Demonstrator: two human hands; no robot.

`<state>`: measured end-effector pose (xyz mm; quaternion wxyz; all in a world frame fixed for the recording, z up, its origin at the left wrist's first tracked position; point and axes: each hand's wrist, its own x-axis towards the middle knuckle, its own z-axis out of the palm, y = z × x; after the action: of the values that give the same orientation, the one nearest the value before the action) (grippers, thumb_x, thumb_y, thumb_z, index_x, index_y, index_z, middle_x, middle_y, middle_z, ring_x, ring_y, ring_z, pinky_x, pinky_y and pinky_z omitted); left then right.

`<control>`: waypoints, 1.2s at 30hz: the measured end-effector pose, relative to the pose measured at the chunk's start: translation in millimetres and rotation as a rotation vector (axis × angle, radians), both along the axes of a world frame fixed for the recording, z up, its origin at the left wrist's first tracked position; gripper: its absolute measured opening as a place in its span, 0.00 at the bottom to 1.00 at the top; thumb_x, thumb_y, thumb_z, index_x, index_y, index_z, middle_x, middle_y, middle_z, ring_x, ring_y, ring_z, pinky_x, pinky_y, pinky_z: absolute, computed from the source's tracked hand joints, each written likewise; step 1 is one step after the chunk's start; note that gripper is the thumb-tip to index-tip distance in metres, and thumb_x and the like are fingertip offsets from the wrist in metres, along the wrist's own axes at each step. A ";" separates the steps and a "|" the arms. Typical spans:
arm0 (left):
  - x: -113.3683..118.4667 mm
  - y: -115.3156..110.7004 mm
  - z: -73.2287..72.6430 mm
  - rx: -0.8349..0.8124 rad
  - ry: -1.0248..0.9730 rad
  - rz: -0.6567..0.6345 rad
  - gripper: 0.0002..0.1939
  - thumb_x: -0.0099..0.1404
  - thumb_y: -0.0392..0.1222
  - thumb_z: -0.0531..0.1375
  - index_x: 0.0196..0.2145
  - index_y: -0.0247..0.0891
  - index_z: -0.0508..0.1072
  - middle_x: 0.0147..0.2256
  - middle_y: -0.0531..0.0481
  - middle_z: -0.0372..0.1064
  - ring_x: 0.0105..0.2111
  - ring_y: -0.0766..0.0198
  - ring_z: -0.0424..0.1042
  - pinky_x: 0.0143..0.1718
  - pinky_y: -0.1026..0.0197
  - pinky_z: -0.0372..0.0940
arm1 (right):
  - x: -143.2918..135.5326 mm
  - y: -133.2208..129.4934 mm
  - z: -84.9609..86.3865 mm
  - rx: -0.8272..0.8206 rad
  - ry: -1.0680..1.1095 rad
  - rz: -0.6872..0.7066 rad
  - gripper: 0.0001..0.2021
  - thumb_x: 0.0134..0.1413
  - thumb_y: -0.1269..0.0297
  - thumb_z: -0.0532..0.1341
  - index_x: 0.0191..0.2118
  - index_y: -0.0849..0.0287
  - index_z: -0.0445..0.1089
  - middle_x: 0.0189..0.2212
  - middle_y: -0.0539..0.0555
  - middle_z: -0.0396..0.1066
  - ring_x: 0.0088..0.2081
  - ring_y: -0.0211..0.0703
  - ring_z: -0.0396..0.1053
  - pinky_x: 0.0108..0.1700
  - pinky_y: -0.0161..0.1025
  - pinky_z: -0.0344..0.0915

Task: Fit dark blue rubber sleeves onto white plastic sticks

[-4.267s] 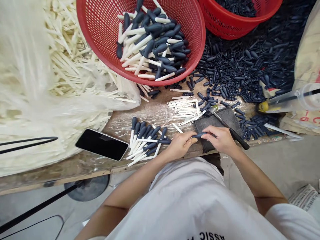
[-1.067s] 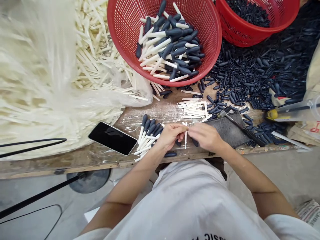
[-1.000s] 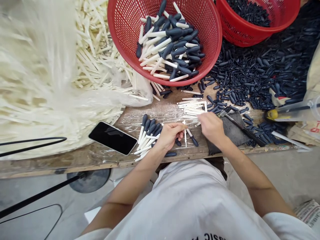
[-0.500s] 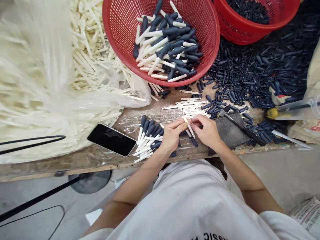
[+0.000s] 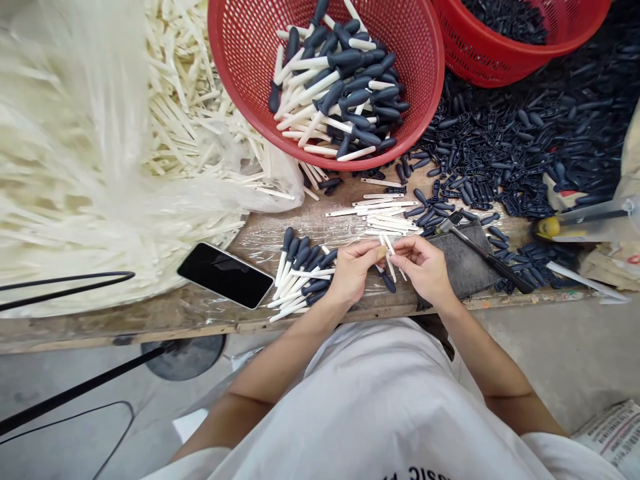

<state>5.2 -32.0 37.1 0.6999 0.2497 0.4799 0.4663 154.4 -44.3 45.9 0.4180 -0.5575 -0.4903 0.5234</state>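
My left hand (image 5: 354,270) and my right hand (image 5: 423,267) are close together over the front of the table, both with fingers closed on thin white strips (image 5: 389,248). A piece with a dark handle (image 5: 388,281) lies just below and between them. Beside my left hand is a bunch of white sticks with dark blue handles (image 5: 300,267). Beyond my fingers lies a small pile of loose white strips (image 5: 390,212), with dark handle pieces (image 5: 425,217) to its right.
A red basket (image 5: 427,127) holds joined pieces; a second red basket (image 5: 495,67) holds dark parts. White strips in plastic (image 5: 175,133) fill the left, dark parts (image 5: 500,147) the right. A phone (image 5: 225,275) and a black-handled tool (image 5: 487,257) lie near the front edge.
Both hands have shifted slightly to the right. The white strips between my fingers stand at a different angle and are more spread apart. The whole view has moved slightly.
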 end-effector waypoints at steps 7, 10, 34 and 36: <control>-0.3 -2.0 2.1 0.022 0.037 -0.026 0.07 0.50 0.42 0.69 0.27 0.36 0.82 0.25 0.52 0.73 0.24 0.69 0.66 0.28 0.64 0.64 | 1.8 -2.3 -2.9 0.063 -0.104 0.039 0.06 0.52 0.63 0.66 0.37 0.55 0.73 0.31 0.49 0.75 0.34 0.40 0.72 0.39 0.38 0.70; -0.9 -3.2 2.4 0.034 0.034 -0.020 0.06 0.50 0.42 0.69 0.26 0.36 0.81 0.24 0.52 0.72 0.24 0.69 0.66 0.28 0.64 0.64 | 2.1 -4.7 0.5 0.151 -0.212 0.098 0.05 0.56 0.63 0.64 0.39 0.55 0.73 0.32 0.49 0.74 0.33 0.40 0.71 0.39 0.38 0.70; -24.6 -6.0 9.3 0.606 0.577 -0.607 0.09 0.63 0.47 0.63 0.31 0.40 0.80 0.28 0.46 0.71 0.29 0.61 0.68 0.35 0.61 0.61 | 32.2 -21.4 11.4 0.396 -0.728 0.436 0.15 0.67 0.62 0.53 0.30 0.56 0.71 0.26 0.53 0.73 0.30 0.41 0.69 0.36 0.37 0.62; -22.3 -7.8 9.2 0.642 0.613 -0.631 0.10 0.66 0.45 0.60 0.31 0.40 0.80 0.27 0.46 0.71 0.28 0.61 0.67 0.34 0.61 0.61 | 31.3 -16.0 13.1 0.355 -0.687 0.516 0.14 0.67 0.62 0.54 0.32 0.57 0.72 0.27 0.51 0.74 0.30 0.40 0.69 0.36 0.35 0.61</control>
<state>-17.1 -39.8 46.3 0.5224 0.7073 0.3975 0.2623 185.7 -60.3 59.0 0.1766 -0.4782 -0.8051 0.3032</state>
